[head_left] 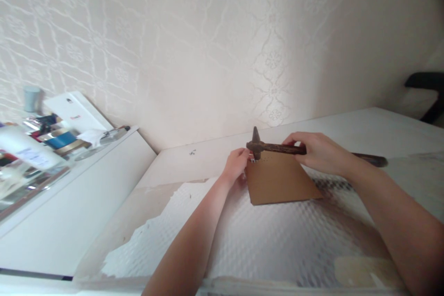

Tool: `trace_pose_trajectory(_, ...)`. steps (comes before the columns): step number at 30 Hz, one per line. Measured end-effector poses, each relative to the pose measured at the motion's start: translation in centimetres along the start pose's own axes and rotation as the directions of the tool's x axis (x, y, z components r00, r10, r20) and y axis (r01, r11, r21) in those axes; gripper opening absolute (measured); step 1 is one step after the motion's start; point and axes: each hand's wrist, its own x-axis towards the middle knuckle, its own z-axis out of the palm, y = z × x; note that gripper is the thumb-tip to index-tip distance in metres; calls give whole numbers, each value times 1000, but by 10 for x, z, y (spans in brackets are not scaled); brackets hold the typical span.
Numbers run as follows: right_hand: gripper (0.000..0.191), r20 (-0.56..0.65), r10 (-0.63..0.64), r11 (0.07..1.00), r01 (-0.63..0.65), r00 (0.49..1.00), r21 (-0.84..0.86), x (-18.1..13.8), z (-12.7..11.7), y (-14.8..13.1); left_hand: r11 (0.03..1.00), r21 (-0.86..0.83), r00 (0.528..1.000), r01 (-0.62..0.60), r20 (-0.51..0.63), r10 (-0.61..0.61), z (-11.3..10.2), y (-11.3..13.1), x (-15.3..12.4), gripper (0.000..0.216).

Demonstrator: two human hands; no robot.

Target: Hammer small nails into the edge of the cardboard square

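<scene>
My right hand (317, 150) is wrapped round the wooden handle of a hammer (277, 148), whose dark metal head hangs over the far left corner of a flat brown board (280, 180). At that corner, my left hand (237, 164) has its fingertips pressed together right beside the hammer head. Whatever they pinch is too small and partly hidden to name. A row of small dots and short silvery bits, possibly nails (254, 160), runs along the board's far edge. The board lies on a white quilted-looking sheet (277, 236).
Small dark bits (192, 152) lie on the white surface near the wall. On the left, a raised white cabinet (93, 194) carries a white box (78, 111), a white bottle (27, 148), a blue tape roll (61, 139) and other clutter. A black armrest (426, 81) shows far right.
</scene>
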Motion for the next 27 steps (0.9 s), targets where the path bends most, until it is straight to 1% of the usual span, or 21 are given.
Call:
trace_pose_trajectory(6, 24, -24, -7, 1000, 7, 1000, 22, 0, 1, 0, 1000, 0, 1000, 6, -3, -6, 0, 1, -1, 34)
trace_pose_trajectory(17, 22, -7, -5, 1000, 5, 1000, -10, 0, 1, 0, 1000, 19, 1000, 0, -1, 0, -1, 0, 0, 35)
trace_pose_trajectory(27, 25, -13, -2, 1000, 2, 1000, 3, 0, 1, -1, 1000, 14, 1000, -11, 10, 11, -1, -1, 1, 38)
